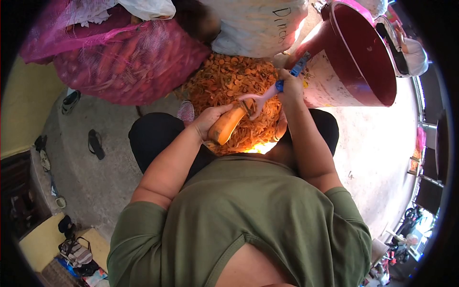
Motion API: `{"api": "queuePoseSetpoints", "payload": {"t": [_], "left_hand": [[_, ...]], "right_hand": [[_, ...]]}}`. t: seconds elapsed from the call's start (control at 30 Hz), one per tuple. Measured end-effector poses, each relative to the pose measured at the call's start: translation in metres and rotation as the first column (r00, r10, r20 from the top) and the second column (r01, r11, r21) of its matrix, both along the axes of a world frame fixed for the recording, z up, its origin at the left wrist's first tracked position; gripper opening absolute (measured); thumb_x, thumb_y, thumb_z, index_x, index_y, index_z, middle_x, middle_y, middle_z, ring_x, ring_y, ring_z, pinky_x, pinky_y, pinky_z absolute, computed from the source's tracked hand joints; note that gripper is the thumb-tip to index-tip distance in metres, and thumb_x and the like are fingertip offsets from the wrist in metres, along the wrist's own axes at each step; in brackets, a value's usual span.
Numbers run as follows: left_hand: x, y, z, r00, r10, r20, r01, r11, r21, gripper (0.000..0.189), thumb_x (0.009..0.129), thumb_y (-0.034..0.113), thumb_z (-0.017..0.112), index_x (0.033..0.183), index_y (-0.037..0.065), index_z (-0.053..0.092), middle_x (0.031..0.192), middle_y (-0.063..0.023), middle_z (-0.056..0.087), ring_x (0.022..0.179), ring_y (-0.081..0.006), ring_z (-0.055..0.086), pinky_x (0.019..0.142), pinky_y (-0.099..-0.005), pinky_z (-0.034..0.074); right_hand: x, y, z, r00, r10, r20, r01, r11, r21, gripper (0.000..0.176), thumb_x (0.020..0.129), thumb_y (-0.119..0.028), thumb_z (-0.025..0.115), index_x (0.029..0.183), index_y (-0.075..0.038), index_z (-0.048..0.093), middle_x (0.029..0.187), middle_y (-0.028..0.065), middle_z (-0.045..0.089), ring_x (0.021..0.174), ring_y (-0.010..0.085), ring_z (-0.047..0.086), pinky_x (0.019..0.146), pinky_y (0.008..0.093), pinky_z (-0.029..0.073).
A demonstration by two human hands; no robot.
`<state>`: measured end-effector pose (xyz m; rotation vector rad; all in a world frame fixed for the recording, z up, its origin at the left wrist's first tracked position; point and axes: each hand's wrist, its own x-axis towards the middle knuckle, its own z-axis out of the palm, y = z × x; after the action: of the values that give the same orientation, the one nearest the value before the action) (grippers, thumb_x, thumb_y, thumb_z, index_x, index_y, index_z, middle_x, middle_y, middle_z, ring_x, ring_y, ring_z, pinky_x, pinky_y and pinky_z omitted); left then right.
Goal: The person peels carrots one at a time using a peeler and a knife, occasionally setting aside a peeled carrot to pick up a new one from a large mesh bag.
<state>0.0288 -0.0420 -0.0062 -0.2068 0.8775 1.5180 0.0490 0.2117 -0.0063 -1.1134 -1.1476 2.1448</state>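
Observation:
A thick orange carrot (226, 125) is gripped near its side by my left hand (209, 119), its fingers wrapped around it. My right hand (291, 87) is closed round the handle of a pink-and-blue peeler (266, 97). The peeler's forked head sits right at the upper end of the carrot, where darker peel shows. Beneath both hands, between my knees, spreads a large heap of orange carrot peelings and cut ends (234, 74).
A pink mesh sack (138, 64) full of carrots lies to the left. At the top stands a white sack (258, 28) with writing. To the right, a big dark-red bucket (330, 71) leans tilted. A dark slipper (95, 144) lies on the concrete floor (114, 177).

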Motion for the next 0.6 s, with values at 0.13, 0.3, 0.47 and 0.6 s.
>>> {"api": "queuePoseSetpoints", "payload": {"t": [0.13, 0.3, 0.47, 0.6], "left_hand": [[0.000, -0.002, -0.002, 0.999, 0.032, 0.038, -0.034, 0.998, 0.044, 0.038, 0.087, 0.032, 0.041, 0.104, 0.000, 0.049, 0.083, -0.0112, 0.058, 0.069, -0.0174, 0.059, 0.059, -0.0297, 0.050], [-0.003, 0.002, 0.000, 0.997, 0.082, -0.009, -0.082, 0.996, -0.041, 0.036, 0.087, 0.033, 0.041, 0.105, 0.003, 0.049, 0.086, -0.0093, 0.058, 0.074, -0.0166, 0.058, 0.063, -0.0292, 0.049], [0.002, 0.013, -0.005, 0.995, 0.094, -0.046, -0.099, 0.985, -0.143, 0.038, 0.087, 0.037, 0.040, 0.106, 0.005, 0.049, 0.091, -0.0077, 0.056, 0.077, -0.0163, 0.058, 0.067, -0.0314, 0.049], [-0.001, 0.013, -0.001, 0.994, 0.107, -0.040, -0.110, 0.989, -0.099, 0.038, 0.088, 0.037, 0.038, 0.109, 0.007, 0.047, 0.095, -0.0074, 0.055, 0.079, -0.0163, 0.057, 0.066, -0.0344, 0.050]], "right_hand": [[0.002, 0.016, -0.003, 0.994, -0.111, -0.005, 0.111, 0.993, 0.044, 0.013, 0.065, 0.001, 0.060, 0.069, -0.005, 0.048, 0.063, 0.0031, 0.047, 0.050, 0.0153, 0.045, 0.046, 0.0295, 0.036], [0.008, -0.054, 0.055, 0.991, 0.134, 0.028, -0.133, 0.991, -0.033, 0.012, 0.066, 0.001, 0.057, 0.068, -0.005, 0.047, 0.063, 0.0032, 0.047, 0.052, 0.0136, 0.044, 0.049, 0.0251, 0.035], [0.010, -0.079, 0.043, 0.933, 0.345, 0.100, -0.349, 0.937, 0.027, 0.022, 0.064, 0.001, 0.063, 0.068, -0.008, 0.043, 0.058, 0.0002, 0.044, 0.050, 0.0118, 0.043, 0.046, 0.0285, 0.033], [-0.006, -0.057, 0.022, 0.978, 0.194, 0.076, -0.196, 0.981, 0.014, 0.016, 0.066, 0.000, 0.062, 0.070, -0.005, 0.047, 0.060, 0.0017, 0.046, 0.051, 0.0131, 0.043, 0.048, 0.0285, 0.034]]}}
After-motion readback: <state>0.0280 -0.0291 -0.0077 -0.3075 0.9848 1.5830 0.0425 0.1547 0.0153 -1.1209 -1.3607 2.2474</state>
